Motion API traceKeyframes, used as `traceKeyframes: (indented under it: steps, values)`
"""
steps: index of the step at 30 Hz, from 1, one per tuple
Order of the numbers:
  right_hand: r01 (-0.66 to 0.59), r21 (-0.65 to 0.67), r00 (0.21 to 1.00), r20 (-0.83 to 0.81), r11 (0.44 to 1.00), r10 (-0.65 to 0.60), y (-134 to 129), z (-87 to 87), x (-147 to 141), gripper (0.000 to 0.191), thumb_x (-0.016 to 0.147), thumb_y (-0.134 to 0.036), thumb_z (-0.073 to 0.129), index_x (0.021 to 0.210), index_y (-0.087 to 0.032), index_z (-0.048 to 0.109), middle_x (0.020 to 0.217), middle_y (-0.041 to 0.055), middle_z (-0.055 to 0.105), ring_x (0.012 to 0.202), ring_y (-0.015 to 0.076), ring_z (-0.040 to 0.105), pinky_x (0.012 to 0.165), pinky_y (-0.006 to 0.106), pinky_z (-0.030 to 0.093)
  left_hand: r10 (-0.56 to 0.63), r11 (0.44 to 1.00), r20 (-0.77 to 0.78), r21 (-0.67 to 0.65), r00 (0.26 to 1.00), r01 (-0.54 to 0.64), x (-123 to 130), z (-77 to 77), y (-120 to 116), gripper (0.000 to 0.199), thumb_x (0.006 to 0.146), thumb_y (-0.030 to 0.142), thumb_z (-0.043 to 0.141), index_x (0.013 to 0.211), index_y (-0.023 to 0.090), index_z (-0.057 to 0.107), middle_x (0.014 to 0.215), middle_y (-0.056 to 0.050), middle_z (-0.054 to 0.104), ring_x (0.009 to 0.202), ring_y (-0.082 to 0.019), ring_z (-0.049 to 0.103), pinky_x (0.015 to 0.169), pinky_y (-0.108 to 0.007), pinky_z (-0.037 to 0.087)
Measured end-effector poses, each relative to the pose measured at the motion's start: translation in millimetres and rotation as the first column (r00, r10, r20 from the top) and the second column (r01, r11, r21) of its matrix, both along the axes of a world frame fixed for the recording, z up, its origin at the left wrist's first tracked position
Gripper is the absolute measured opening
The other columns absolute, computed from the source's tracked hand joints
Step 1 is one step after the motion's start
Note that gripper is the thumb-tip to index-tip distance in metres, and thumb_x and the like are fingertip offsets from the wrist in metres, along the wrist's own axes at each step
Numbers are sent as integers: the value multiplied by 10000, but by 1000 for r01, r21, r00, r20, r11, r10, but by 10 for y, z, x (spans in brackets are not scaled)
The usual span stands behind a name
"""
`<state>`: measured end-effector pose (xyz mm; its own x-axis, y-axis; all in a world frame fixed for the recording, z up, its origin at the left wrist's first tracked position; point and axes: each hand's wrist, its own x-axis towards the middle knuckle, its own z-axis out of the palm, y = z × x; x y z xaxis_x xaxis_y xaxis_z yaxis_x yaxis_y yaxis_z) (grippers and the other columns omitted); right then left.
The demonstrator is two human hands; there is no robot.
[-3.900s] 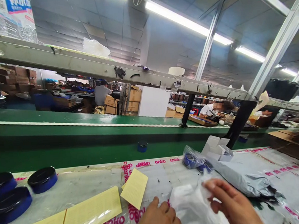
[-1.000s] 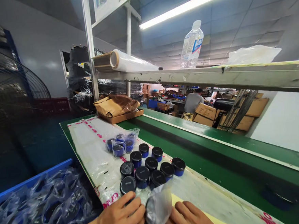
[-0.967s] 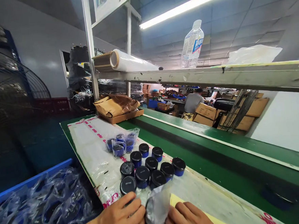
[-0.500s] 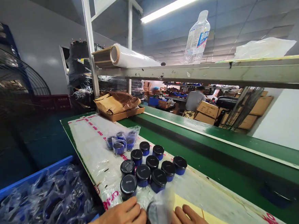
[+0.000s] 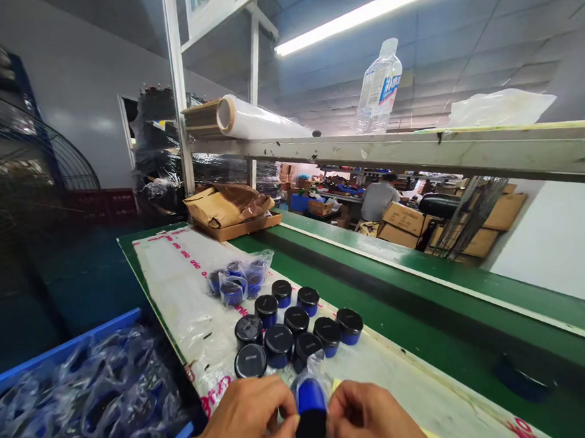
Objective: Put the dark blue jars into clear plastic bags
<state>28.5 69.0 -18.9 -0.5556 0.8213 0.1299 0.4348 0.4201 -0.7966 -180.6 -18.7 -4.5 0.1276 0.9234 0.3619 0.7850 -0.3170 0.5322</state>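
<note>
The bench runs from the left of centre toward the lower right under a white cover with pink lettering; its left edge slants down beside the bin, and bare cover shows at upper left and toward the lower right. Along its far side lies a green strip. A shelf crosses the upper right, well above the work. The blue bin, full of film-wrapped pieces, fills the lower left corner. At bottom centre the left hand and right hand have curled fingers pinching at opposite sides of one bagged tub. Ten black-topped loose tubs stand close together just beyond, leaving little room ahead. The bagged tub is between the hands, tilted, its blue wall uppermost and black end nearer the viewer, with clear film bunched loosely above it.
</note>
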Motion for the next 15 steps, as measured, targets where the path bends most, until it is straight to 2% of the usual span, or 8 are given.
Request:
traceKeyframes:
  steps: [1,3,6,9,10,12,14,15]
  values:
    - [0,-185,997,-71,983,-13,4,125,7,116,762,-234,611,648,-223,624,569,-33,643,525,134,571,485,228,356,60,994,94,-93,994,-52,28,63,24,113,851,181,571,765,204,640,678,32,661,608,-134,596,580,-234,390]
    - [8,-379,989,-136,925,-64,33,368,35,88,715,-297,643,673,-221,633,573,-38,602,536,138,555,460,227,331,166,960,276,-265,947,-91,68,188,84,149,861,251,570,742,191,637,641,32,629,595,-132,562,547,-220,368]
    - [65,-400,984,-129,914,-126,79,588,90,127,702,-336,658,673,-217,622,541,-48,546,527,130,528,446,217,299,220,937,416,-341,882,-73,82,308,136,233,892,346,561,741,180,620,614,42,578,598,-131,526,550,-221,357]
    - [76,-394,981,-136,916,-140,78,584,122,149,700,-358,648,684,-219,599,553,-46,546,526,135,532,445,218,311,186,946,410,-320,893,-50,66,293,101,386,974,467,481,770,182,643,674,20,613,651,-146,558,594,-233,403]
    - [70,-396,981,-139,916,-135,69,557,127,152,701,-365,643,688,-221,595,553,-43,547,525,138,529,444,223,317,165,949,406,-314,899,-33,62,259,82,383,974,504,493,849,189,674,754,5,660,693,-158,590,624,-241,439]
    - [60,-390,981,-147,919,-127,49,504,139,163,706,-381,642,689,-227,593,550,-38,546,529,143,517,444,232,322,109,961,394,-278,913,5,72,156,62,395,871,506,681,1149,226,673,1056,-45,726,879,-209,666,772,-292,528]
    - [57,-374,981,-153,926,-122,41,463,163,184,708,-404,657,680,-231,601,551,-33,543,534,145,498,452,242,312,31,977,360,-207,932,48,110,18,92,888,664,389,890,1446,252,491,1393,-124,621,1133,-287,659,984,-390,527]
    - [54,-364,980,-157,930,-118,48,441,180,199,704,-416,674,669,-232,608,557,-30,543,535,143,486,461,248,307,-10,983,336,-170,942,71,136,-57,129,1055,594,332,930,1510,241,415,1494,-166,538,1231,-326,624,1062,-436,494]
